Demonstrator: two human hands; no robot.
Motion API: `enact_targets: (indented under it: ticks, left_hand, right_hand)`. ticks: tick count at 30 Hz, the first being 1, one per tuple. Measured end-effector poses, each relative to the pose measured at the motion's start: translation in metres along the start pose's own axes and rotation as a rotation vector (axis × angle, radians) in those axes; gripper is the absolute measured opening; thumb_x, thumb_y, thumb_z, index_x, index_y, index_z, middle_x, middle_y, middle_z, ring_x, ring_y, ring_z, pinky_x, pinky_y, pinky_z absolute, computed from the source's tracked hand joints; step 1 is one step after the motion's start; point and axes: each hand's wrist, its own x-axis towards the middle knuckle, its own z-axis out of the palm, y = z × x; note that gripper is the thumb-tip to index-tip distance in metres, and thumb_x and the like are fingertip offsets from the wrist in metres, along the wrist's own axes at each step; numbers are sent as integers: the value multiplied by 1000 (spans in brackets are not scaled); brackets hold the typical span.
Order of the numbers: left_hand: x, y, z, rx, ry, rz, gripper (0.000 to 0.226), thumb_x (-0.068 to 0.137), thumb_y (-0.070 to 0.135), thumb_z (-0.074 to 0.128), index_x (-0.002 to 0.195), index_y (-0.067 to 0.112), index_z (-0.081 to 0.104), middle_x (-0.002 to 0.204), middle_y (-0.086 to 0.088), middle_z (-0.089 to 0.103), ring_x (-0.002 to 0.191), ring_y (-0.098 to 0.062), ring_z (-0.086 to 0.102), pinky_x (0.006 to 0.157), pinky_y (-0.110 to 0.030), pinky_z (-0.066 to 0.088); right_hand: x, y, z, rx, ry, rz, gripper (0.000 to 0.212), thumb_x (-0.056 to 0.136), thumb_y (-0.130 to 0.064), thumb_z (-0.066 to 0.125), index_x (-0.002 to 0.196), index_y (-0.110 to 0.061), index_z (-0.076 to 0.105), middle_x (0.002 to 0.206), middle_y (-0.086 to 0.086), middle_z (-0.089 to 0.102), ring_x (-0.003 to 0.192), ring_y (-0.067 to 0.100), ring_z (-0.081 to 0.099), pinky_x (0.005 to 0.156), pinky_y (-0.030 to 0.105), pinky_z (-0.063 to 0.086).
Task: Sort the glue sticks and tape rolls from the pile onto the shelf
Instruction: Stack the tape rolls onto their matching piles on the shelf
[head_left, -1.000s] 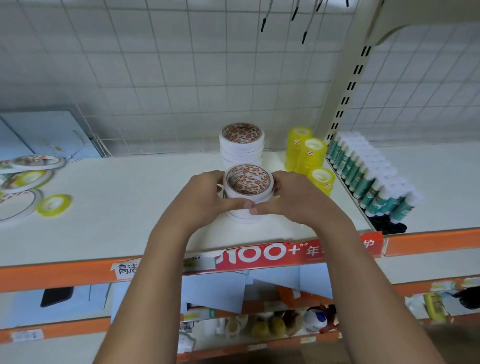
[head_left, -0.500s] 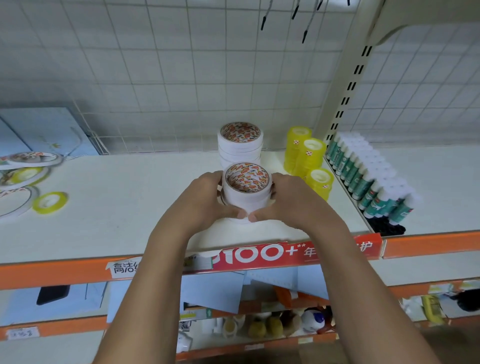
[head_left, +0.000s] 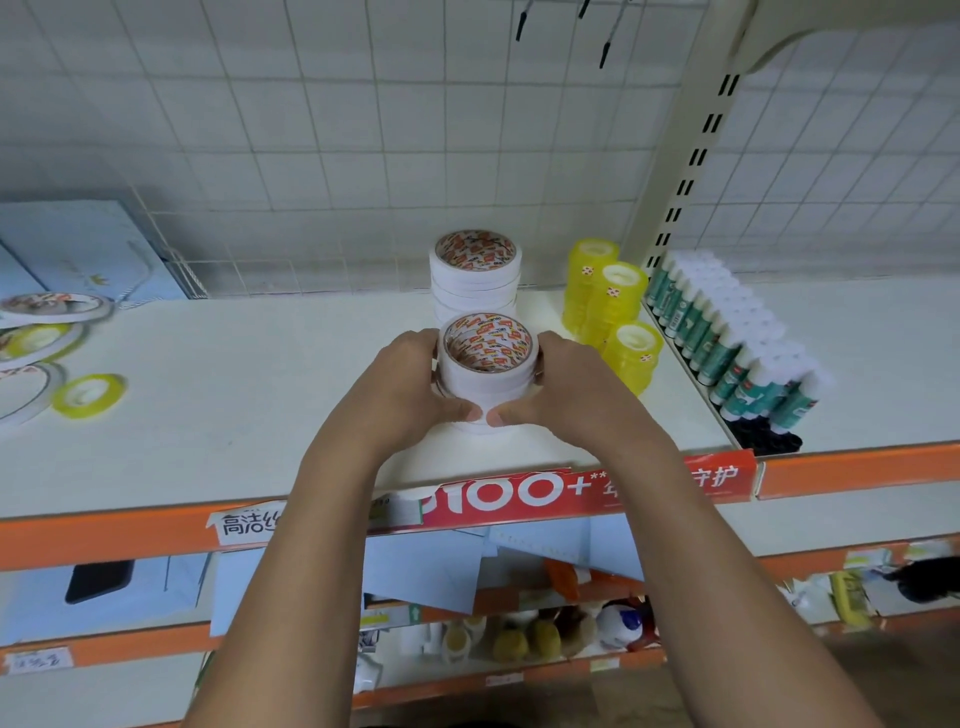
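A stack of white tape rolls (head_left: 487, 371) with red-printed cores stands near the front of the white shelf (head_left: 260, 395). My left hand (head_left: 410, 384) grips its left side and my right hand (head_left: 566, 387) grips its right side, thumbs almost meeting in front. Behind it stands a taller stack of white tape rolls (head_left: 475, 275). To the right are stacks of yellow tape rolls (head_left: 608, 306). Rows of upright glue sticks (head_left: 727, 332) with white caps and green bodies stand past the shelf post.
Loose tape rolls (head_left: 47, 338) and one yellow roll (head_left: 88, 395) lie flat at the shelf's left end, beside blue boxes (head_left: 78, 254). A wire grid backs the shelf. An orange front rail (head_left: 104, 530) carries price labels. Lower shelves hold paper and small items.
Both hands with the stack have shifted slightly away from me and up in the view; the grip looks the same.
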Motion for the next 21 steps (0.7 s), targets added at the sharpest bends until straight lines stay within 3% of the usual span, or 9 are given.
enact_targets:
  ticks: [2, 4, 6, 8, 10, 13, 21]
  left_hand:
    - [-2, -1, 0, -6, -7, 6, 69, 62, 26, 90, 123, 23, 57, 114, 6, 61, 95, -13, 61, 81, -30, 51]
    - [-4, -4, -2, 23, -18, -5, 70, 64, 25, 89, 126, 20, 56, 112, 7, 58, 98, -15, 59, 81, -30, 49]
    - [-7, -12, -8, 120, -13, -31, 71, 70, 23, 85, 132, 12, 51, 119, -1, 56, 104, -21, 57, 86, -36, 50]
    - [-12, -21, -19, 215, 24, -66, 67, 78, 21, 77, 137, 11, 48, 128, -8, 56, 110, -26, 56, 93, -39, 48]
    - [-20, -31, -33, 242, 75, -94, 55, 84, 25, 71, 134, 17, 52, 125, -4, 59, 109, -24, 57, 94, -41, 48]
    - [-35, -46, -56, 260, 138, -138, 43, 87, 32, 66, 128, 22, 58, 119, 3, 62, 107, -21, 58, 93, -42, 49]
    - [-99, -117, -127, 412, 298, -294, 39, 89, 38, 60, 126, 26, 58, 124, 4, 59, 112, -19, 57, 85, -34, 45]
  right_hand:
    - [-5, -1, -2, -16, -40, 12, 85, 56, -44, 91, 125, -17, 51, 119, -2, 61, 111, 17, 58, 84, 28, 49]
    - [-13, -6, -8, -81, -60, 45, 114, 59, -48, 88, 149, -13, 27, 145, 5, 45, 133, 23, 43, 102, 33, 41]
    - [-22, -14, -17, -161, -6, 42, 124, 63, -56, 83, 154, -12, 11, 153, 9, 34, 139, 26, 35, 107, 38, 36]
    - [-29, -27, -25, -220, 92, -37, 105, 69, -58, 78, 149, -12, 27, 145, 10, 43, 132, 26, 42, 101, 37, 38]
    - [-32, -47, -25, -256, 178, -170, 76, 76, -54, 73, 136, -15, 48, 134, 8, 54, 122, 25, 49, 96, 35, 40]
    - [-28, -84, -6, -193, 187, -313, 51, 84, -46, 69, 127, -21, 59, 125, -1, 62, 114, 20, 55, 97, 38, 43]
    - [3, -178, 105, -194, -76, -490, 38, 89, -45, 63, 122, -27, 61, 118, -9, 65, 108, 13, 59, 91, 37, 49]
